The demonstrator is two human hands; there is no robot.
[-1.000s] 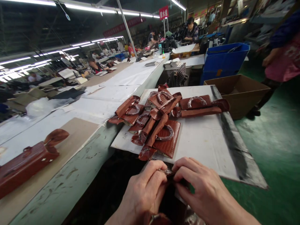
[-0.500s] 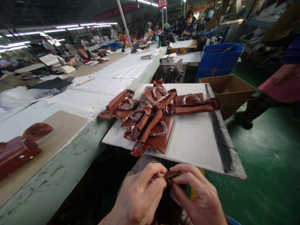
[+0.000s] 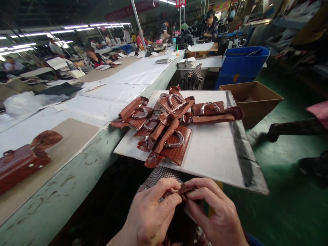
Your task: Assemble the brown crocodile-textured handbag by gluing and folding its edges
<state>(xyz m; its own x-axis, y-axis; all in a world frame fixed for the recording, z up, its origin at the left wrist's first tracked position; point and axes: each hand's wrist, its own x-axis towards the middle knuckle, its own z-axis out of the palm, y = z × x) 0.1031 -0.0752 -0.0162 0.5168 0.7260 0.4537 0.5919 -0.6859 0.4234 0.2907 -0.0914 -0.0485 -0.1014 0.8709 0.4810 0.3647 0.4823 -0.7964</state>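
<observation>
The held brown piece (image 3: 183,189) looks leathery and rather matt. The bag pieces (image 3: 183,153) have a glossy, scaly surface, and their handles (image 3: 182,139) are wrapped in shiny plastic. The box (image 3: 258,112) is matt cardboard, the floor (image 3: 278,150) glossy.

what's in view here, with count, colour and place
board: one, white-topped, centre
handled bag parts: at least five, brown, on board
boxy bag: one, brown, on table at left
long table: one, white, left
squeeze bottle: one, yellow and green, table's far end
cardboard box: one, brown, right of board
bins: at least one, blue, behind cardboard box
people: several, varied clothing, background
tube lights: several, white, upper left
houndstooth cloth: one, black and white, at board's near edge
held piece: one, brown, bottom centre
left hand: one, pinching held piece
right hand: one, pinching held piece
</observation>
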